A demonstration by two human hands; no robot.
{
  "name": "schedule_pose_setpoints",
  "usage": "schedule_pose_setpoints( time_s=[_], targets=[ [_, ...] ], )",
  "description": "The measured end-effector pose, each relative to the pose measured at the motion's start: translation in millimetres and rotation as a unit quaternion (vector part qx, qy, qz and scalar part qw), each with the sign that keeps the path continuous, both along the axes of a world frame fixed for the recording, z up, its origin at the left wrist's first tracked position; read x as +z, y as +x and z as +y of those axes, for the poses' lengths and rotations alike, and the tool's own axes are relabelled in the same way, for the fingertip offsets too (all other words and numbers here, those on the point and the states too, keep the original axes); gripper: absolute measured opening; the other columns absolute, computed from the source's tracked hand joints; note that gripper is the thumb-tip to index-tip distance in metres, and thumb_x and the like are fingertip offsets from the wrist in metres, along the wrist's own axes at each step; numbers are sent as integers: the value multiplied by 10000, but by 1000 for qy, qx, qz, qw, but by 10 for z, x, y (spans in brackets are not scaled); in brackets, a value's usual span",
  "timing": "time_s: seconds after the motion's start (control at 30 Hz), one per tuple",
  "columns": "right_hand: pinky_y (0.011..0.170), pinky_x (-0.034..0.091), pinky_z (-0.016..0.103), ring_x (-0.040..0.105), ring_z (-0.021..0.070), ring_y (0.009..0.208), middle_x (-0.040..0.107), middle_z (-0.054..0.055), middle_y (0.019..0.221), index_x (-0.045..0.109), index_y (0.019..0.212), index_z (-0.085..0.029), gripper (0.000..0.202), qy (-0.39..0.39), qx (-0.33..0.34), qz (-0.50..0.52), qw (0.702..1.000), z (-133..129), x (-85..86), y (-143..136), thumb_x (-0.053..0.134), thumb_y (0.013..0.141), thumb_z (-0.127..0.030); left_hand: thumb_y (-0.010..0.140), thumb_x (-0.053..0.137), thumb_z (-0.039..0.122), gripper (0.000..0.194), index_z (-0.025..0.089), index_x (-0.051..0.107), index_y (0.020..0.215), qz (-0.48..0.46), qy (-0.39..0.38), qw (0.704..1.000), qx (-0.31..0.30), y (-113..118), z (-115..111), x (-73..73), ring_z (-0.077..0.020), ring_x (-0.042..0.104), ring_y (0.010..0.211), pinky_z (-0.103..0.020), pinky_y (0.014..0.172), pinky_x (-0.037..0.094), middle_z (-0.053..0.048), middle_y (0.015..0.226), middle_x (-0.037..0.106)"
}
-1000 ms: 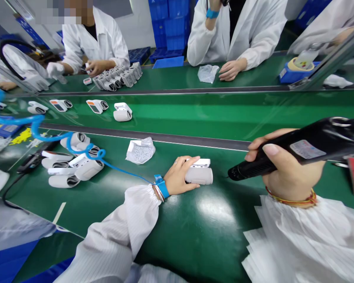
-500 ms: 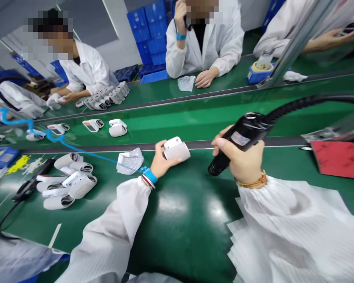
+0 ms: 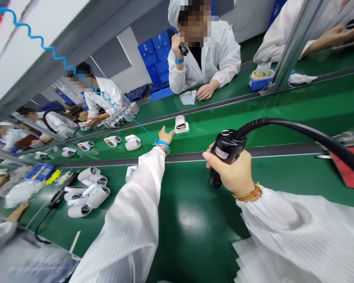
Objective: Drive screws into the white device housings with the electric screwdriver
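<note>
My left hand (image 3: 166, 136) reaches over the green belt with its thumb and fingers apart. At its fingertips a white wrist blood pressure monitor (image 3: 181, 125) with a rolled cuff rests on the belt; whether they touch it I cannot tell. A blue coiled cord (image 3: 135, 121) runs to the band on my left wrist. My right hand (image 3: 234, 169) is wrapped around a black electric screwdriver (image 3: 229, 143), tip downward, above the green worktable. Its black cable (image 3: 295, 125) arcs off to the right.
Several more monitors (image 3: 133, 142) stand along the belt, and a pile of them (image 3: 90, 192) lies at left beside another black tool (image 3: 60, 196). A red sheet (image 3: 351, 167) is at right. Co-workers in white coats sit opposite; another person's hand (image 3: 17, 212) is at far left.
My left hand has moved forward from the worktable to the belt and let go of the monitor there. My right hand still holds the screwdriver. The view has shifted to the left.
</note>
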State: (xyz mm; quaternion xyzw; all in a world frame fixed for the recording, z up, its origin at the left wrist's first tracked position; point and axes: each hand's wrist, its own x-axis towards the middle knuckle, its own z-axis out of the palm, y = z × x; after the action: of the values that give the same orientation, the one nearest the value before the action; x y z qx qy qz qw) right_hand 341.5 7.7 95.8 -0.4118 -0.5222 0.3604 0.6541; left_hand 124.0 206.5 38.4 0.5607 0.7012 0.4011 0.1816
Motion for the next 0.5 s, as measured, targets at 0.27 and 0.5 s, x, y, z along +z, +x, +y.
schedule_pose_setpoints(
  time_s=[0.27,0.5],
  targets=[
    [551,446,325,522,156,545,567,18,595,535,650,-178,233,-21,-13,-30,999,12,-25,16,673,633,-366,860,556,278,422,139,464,1248,333,-14,940,70,-1404,-270,500,-291,396,1243,-511,1020,343,-118,1350,421],
    [561,450,326,546,158,531,587,6,585,587,680,-192,171,3,-11,-29,1000,47,-97,75,673,695,-339,881,527,337,333,148,519,1155,394,-70,915,51,-1622,-191,300,-200,562,1004,-416,847,494,-89,1164,544]
  ],
)
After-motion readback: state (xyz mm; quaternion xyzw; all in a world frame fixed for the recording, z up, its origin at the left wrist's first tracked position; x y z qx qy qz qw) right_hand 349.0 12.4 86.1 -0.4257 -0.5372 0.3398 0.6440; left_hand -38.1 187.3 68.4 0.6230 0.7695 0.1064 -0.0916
